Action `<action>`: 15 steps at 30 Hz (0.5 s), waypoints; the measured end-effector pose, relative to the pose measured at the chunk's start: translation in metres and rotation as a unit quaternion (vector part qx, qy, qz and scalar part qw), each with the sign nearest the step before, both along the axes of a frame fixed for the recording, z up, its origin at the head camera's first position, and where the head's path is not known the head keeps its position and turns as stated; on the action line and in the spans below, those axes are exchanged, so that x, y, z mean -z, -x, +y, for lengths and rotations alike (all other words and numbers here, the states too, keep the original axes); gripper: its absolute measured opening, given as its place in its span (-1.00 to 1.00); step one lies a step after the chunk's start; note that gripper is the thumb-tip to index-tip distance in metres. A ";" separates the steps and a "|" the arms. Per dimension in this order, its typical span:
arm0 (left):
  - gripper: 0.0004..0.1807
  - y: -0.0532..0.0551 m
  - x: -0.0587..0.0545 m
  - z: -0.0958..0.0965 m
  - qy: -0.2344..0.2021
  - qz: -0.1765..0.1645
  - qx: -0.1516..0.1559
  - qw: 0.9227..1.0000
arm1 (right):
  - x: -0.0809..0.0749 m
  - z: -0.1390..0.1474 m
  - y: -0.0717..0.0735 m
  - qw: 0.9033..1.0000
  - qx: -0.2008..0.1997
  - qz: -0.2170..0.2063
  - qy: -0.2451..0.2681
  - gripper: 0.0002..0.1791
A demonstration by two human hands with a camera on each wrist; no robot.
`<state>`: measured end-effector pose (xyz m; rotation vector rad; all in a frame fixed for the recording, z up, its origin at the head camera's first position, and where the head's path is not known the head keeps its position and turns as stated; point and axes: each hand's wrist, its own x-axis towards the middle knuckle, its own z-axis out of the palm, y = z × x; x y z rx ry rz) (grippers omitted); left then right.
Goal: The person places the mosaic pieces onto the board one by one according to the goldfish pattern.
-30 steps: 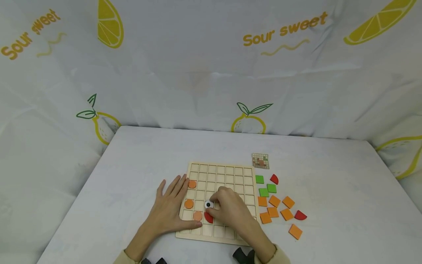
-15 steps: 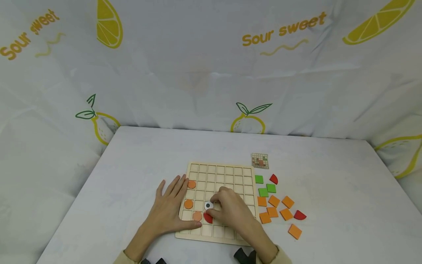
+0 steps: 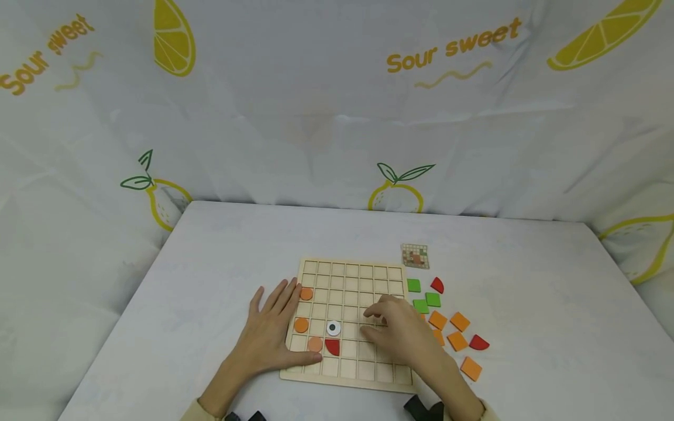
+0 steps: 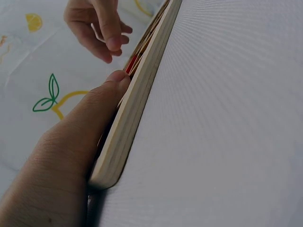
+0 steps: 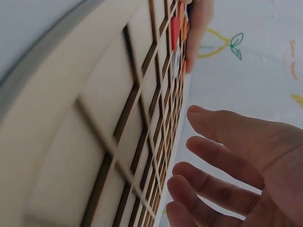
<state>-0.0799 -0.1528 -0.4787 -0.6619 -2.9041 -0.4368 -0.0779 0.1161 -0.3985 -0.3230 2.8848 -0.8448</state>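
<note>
A wooden grid board (image 3: 351,383) lies on the white table. My left hand (image 3: 271,333) rests spread on the board's left side, its thumb along the lower cells. My right hand (image 3: 402,330) hovers over the board's right part, fingers loosely bent with a gap to the thumb and nothing between them. A white disc with a black dot (image 3: 333,328) sits in a cell, just above a red quarter-circle piece (image 3: 332,347). Beside that lies a salmon disc (image 3: 315,344), partly by my left thumb. Two orange discs (image 3: 301,325) occupy cells along the left column.
Right of the board lie several orange squares (image 3: 457,341), several green squares (image 3: 433,300) and two loose red quarter-circles (image 3: 479,342). A small pattern card (image 3: 415,256) lies near the board's top right corner. A printed cloth (image 3: 316,117) hangs behind the table.
My right hand has let go of the white dotted disc and moved right, off it. The disc stays in its cell above the red piece. My left hand has not moved.
</note>
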 end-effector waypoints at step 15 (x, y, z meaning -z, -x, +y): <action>0.47 0.001 0.001 0.001 -0.002 0.003 0.000 1.000 | 0.002 0.068 -0.014 1.000 0.004 0.015 -0.020 -0.87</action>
